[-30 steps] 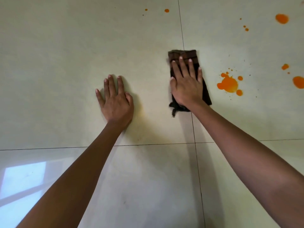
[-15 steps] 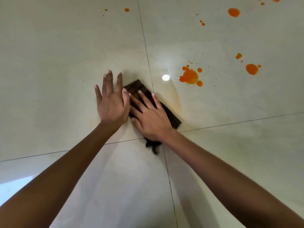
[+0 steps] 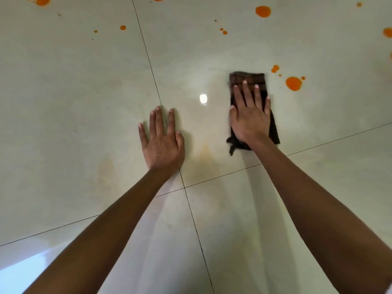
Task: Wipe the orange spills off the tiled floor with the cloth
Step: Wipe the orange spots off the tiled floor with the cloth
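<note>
Cloth (image 3: 248, 78), dark brown and folded into a long pad, lies flat on the tiled floor (image 3: 74, 92) to the right of centre in my feed. The right hand (image 3: 250, 117) presses down on it, palm flat, fingers straight and a little spread. Its fingertips stop short of the cloth's far edge, and a frayed corner sticks out below the wrist.

Just beside the cloth's far right corner I see a large orange blot (image 3: 293, 83), apart from the fabric, with a smaller splash (image 3: 275, 68) next to it. More spills lie further out: a round drop (image 3: 263, 11) near the top, a pair of tiny dots (image 3: 224, 32), a small spot (image 3: 123, 27) on the neighbouring tile, a splash (image 3: 42, 1) at the top left edge and another (image 3: 387, 31) at the right edge.

The left hand (image 3: 162, 143) holds nothing. It rests flat on the bare floor with fingers straight and spread, lying across a grout line, well apart from the cloth. Between the two hands I can make out a faint yellowish smear (image 3: 205, 152) on the tile, and a second pale stain (image 3: 108, 168) left of the left wrist. A bright glare spot (image 3: 203, 98) sits on the glossy tile between the hands. The grout lines cross (image 3: 184, 187) below the left wrist, and a pale bluish reflection (image 3: 21, 270) fills the bottom left corner.
</note>
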